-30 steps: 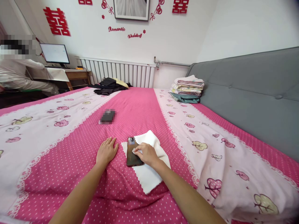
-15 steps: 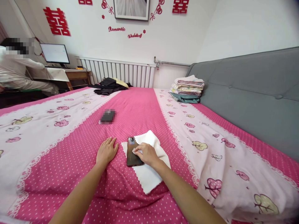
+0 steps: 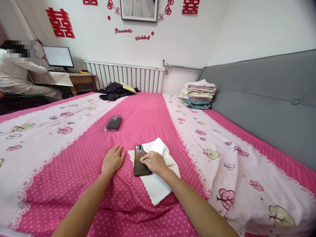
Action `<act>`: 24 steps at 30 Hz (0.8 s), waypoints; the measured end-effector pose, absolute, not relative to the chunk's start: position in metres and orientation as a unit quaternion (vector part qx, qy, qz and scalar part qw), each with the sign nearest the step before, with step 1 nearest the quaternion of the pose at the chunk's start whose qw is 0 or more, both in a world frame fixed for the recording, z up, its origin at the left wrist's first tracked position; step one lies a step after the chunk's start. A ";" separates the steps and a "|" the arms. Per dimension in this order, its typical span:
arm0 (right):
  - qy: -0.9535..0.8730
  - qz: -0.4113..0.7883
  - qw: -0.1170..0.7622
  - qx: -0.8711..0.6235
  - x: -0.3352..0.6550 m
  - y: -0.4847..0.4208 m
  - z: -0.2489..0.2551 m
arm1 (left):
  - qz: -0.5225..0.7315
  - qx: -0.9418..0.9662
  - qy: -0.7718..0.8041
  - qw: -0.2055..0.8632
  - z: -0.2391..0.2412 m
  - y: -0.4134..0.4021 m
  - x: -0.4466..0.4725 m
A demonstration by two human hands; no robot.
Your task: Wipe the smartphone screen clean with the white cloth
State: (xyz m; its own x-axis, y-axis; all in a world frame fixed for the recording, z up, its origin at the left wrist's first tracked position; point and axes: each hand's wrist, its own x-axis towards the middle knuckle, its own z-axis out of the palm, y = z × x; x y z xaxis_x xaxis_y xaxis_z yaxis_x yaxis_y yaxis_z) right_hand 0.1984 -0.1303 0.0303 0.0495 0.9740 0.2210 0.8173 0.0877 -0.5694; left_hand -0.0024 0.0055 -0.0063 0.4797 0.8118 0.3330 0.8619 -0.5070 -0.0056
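A dark phone (image 3: 139, 161) lies face down on a white cloth (image 3: 158, 187) spread on the pink dotted bedcover (image 3: 148, 115). My right hand (image 3: 154, 162) rests on the phone's right side, fingers curled and pinching a small white wad against its back. My left hand (image 3: 113, 159) lies flat and open on the bedcover just left of the cloth, holding nothing.
A second dark object (image 3: 114, 123) lies farther up the bed. Dark clothes (image 3: 115, 91) sit at the far edge by the radiator; folded towels (image 3: 198, 93) are stacked beside the grey headboard (image 3: 266, 102). A person (image 3: 17, 77) sits at a desk with a monitor (image 3: 58, 56), far left.
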 end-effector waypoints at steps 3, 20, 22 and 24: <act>-0.676 0.134 0.285 -0.666 0.198 -0.130 0.031 | -0.145 -0.856 -0.489 0.084 -0.007 0.006 -0.002; -0.678 0.134 0.289 -0.663 0.198 -0.131 0.032 | -0.154 -0.855 -0.490 0.074 -0.006 0.005 -0.002; -0.679 0.134 0.295 -0.659 0.198 -0.131 0.031 | -0.150 -0.856 -0.489 0.075 -0.006 0.005 -0.002; -0.680 0.133 0.297 -0.657 0.198 -0.131 0.031 | -0.148 -0.857 -0.488 0.076 -0.005 0.005 -0.002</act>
